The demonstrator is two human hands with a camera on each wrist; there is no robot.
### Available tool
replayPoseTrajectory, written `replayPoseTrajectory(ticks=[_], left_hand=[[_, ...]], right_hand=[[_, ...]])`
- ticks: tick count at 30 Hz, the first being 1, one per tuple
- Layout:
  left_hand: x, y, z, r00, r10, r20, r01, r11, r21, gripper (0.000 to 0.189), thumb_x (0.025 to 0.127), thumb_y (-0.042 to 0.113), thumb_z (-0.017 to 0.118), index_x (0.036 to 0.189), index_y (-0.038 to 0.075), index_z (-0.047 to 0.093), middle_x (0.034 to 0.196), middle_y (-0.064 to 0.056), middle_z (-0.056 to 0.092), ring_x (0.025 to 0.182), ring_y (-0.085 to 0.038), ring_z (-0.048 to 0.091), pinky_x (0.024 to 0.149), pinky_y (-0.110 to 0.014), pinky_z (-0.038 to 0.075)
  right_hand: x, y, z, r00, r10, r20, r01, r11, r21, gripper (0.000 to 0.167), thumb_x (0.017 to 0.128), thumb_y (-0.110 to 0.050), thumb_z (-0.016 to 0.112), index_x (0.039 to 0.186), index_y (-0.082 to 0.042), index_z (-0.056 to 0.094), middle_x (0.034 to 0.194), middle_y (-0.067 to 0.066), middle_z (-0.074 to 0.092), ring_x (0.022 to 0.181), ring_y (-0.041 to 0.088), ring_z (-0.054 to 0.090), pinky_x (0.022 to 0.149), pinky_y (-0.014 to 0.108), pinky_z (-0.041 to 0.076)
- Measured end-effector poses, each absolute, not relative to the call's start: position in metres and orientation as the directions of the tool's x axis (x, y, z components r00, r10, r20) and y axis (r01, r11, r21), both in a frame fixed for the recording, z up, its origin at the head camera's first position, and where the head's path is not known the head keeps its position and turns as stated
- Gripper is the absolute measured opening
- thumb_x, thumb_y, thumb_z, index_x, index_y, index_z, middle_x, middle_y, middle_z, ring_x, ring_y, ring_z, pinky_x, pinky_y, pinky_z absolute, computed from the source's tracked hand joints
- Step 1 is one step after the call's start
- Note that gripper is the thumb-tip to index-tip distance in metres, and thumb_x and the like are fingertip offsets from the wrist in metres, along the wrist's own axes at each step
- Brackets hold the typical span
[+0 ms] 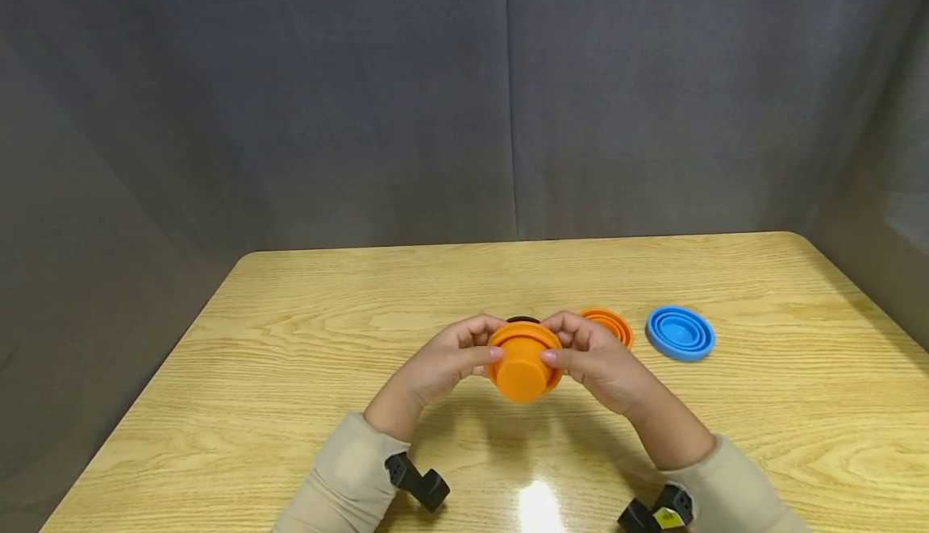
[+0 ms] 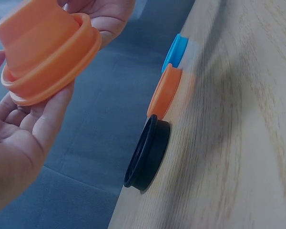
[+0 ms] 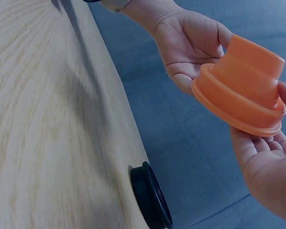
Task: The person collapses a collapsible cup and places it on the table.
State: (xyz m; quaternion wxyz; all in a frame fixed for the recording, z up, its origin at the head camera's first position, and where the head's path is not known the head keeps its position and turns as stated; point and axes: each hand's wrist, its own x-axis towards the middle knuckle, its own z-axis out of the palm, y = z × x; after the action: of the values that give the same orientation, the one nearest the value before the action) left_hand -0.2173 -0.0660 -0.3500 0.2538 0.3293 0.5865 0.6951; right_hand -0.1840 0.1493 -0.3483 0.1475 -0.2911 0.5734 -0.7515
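Above the table, both hands hold an orange collapsible silicone cup (image 1: 522, 372), partly extended, with its narrow base tilted toward me. My left hand (image 1: 452, 360) grips the wide rim at the left, thumb against the wall and fingers beneath. At the right side my right hand (image 1: 598, 362) pinches the cup in the same way. Stepped folds show between rim and base in the left wrist view, where the cup (image 2: 47, 52) is close up. A black ridged round piece (image 2: 155, 152) rests on the table behind it, mostly hidden in the head view.
Flattened on the wooden table (image 1: 327, 299) beyond my right hand is another orange collapsible cup (image 1: 613, 325), partly covered by that hand. Farther right lies a flattened blue collapsible cup (image 1: 681, 333). Grey curtains (image 1: 377, 114) hang behind the table and along its sides.
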Motion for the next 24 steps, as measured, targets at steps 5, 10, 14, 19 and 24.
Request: replayPoseTrajectory(ticks=[5, 10, 14, 19, 24], left_hand=[[-0.2164, -0.0638, -0.35, -0.675, 0.726, 0.131, 0.053, -0.129, 0.99, 0.042, 0.082, 0.019, 0.059, 0.107, -0.012, 0.045, 0.087, -0.005, 0.054, 0.074, -0.014, 0.054, 0.065, -0.026, 0.046], [-0.2145, -0.0629, -0.3492, -0.684, 0.711, 0.165, 0.096, -0.137, 0.986, 0.036, 0.08, 0.009, 0.06, 0.102, -0.017, 0.046, 0.084, -0.007, 0.056, 0.069, -0.013, 0.056, 0.062, -0.023, 0.048], [-0.2139, -0.0624, -0.3497, -0.685, 0.705, 0.186, 0.123, -0.139, 0.983, 0.036, 0.079, 0.008, 0.061, 0.1, -0.018, 0.047, 0.083, -0.006, 0.057, 0.068, -0.012, 0.057, 0.062, -0.023, 0.048], [-0.2132, -0.0623, -0.3501, -0.684, 0.704, 0.19, 0.153, -0.117, 0.981, 0.039, 0.079, 0.013, 0.063, 0.101, -0.015, 0.048, 0.082, -0.005, 0.058, 0.067, -0.011, 0.058, 0.061, -0.023, 0.048], [-0.2125, -0.0615, -0.3499, -0.684, 0.701, 0.202, 0.162, -0.123, 0.979, 0.039, 0.08, 0.013, 0.062, 0.102, -0.016, 0.048, 0.083, -0.006, 0.058, 0.067, -0.011, 0.058, 0.06, -0.022, 0.048]], right_hand=[[-0.1835, 0.1484, -0.3495, -0.785, -0.56, 0.265, -0.117, -0.287, -0.951, 0.015, 0.085, 0.001, 0.049, 0.1, -0.003, 0.048, 0.088, 0.006, 0.056, 0.077, 0.015, 0.057, 0.069, 0.026, 0.048], [-0.1838, 0.1464, -0.3497, -0.786, -0.563, 0.256, -0.122, -0.265, -0.957, 0.015, 0.083, 0.002, 0.052, 0.098, -0.003, 0.048, 0.087, 0.006, 0.059, 0.074, 0.015, 0.058, 0.066, 0.026, 0.049], [-0.184, 0.1456, -0.35, -0.786, -0.561, 0.26, -0.13, -0.26, -0.957, 0.015, 0.082, 0.001, 0.054, 0.096, -0.002, 0.048, 0.085, 0.006, 0.06, 0.073, 0.014, 0.059, 0.065, 0.025, 0.049], [-0.1834, 0.1448, -0.3499, -0.785, -0.556, 0.275, -0.149, -0.261, -0.954, 0.016, 0.081, 0.002, 0.054, 0.095, -0.001, 0.048, 0.084, 0.005, 0.06, 0.072, 0.014, 0.059, 0.064, 0.025, 0.049], [-0.183, 0.1441, -0.3496, -0.784, -0.551, 0.285, -0.153, -0.273, -0.95, 0.015, 0.081, 0.002, 0.055, 0.095, -0.001, 0.048, 0.084, 0.004, 0.059, 0.071, 0.013, 0.059, 0.063, 0.024, 0.049]])
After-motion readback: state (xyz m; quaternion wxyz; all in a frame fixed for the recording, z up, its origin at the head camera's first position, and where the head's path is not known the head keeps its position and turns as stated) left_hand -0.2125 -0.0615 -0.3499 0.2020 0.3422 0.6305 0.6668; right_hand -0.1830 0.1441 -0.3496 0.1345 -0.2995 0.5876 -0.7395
